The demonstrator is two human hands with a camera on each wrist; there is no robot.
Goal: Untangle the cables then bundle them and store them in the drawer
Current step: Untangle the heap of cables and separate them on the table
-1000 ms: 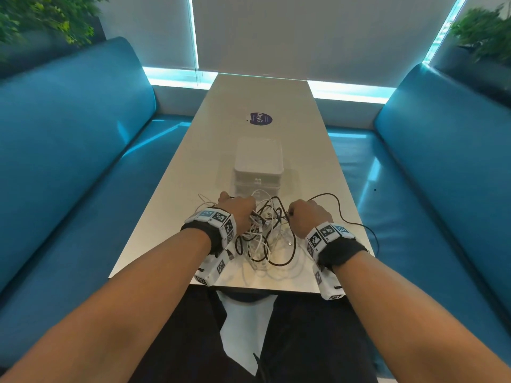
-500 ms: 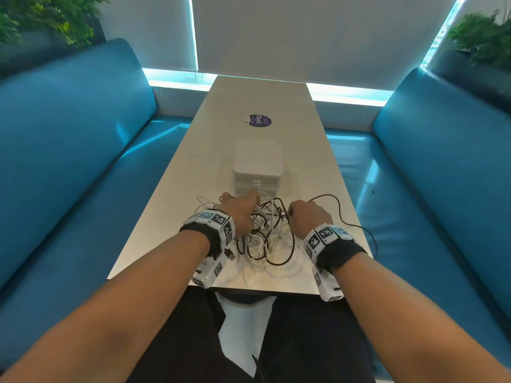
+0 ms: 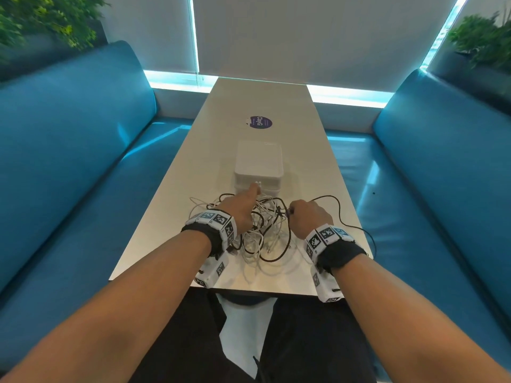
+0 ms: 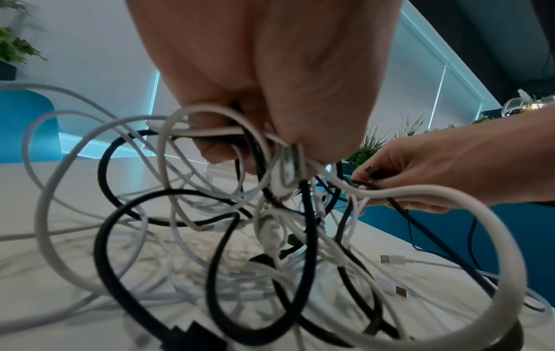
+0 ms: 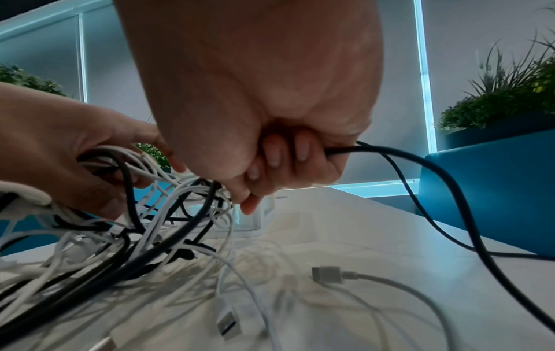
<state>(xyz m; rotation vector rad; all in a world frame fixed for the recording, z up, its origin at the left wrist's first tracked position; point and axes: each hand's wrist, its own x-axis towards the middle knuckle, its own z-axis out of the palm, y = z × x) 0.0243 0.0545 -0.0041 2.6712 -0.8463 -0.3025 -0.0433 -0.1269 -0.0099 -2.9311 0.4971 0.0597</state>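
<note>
Cable tangle (image 3: 262, 230): white and black leads knotted together, lying near the table's (image 3: 177, 217) front edge.
Left hand (image 3: 243, 208): curled round a clump of loops, lifting it so strands hang apart.
Right hand (image 3: 309, 217): fist clenched on one black cable (image 5: 420, 166), apparently to draw it free.
Drawer box (image 3: 258, 164): white, closed, just behind the tangle, awaiting bundles.

Long white table (image 3: 318, 150), cable tangle (image 3: 265, 230), white drawer box (image 3: 259, 164), round sticker (image 3: 258, 122)

Blue padded benches (image 3: 69, 150) flank a pale worktop (image 3: 260, 100) beneath drawn window blinds (image 3: 304, 31), potted plants (image 3: 481, 42) behind
</note>
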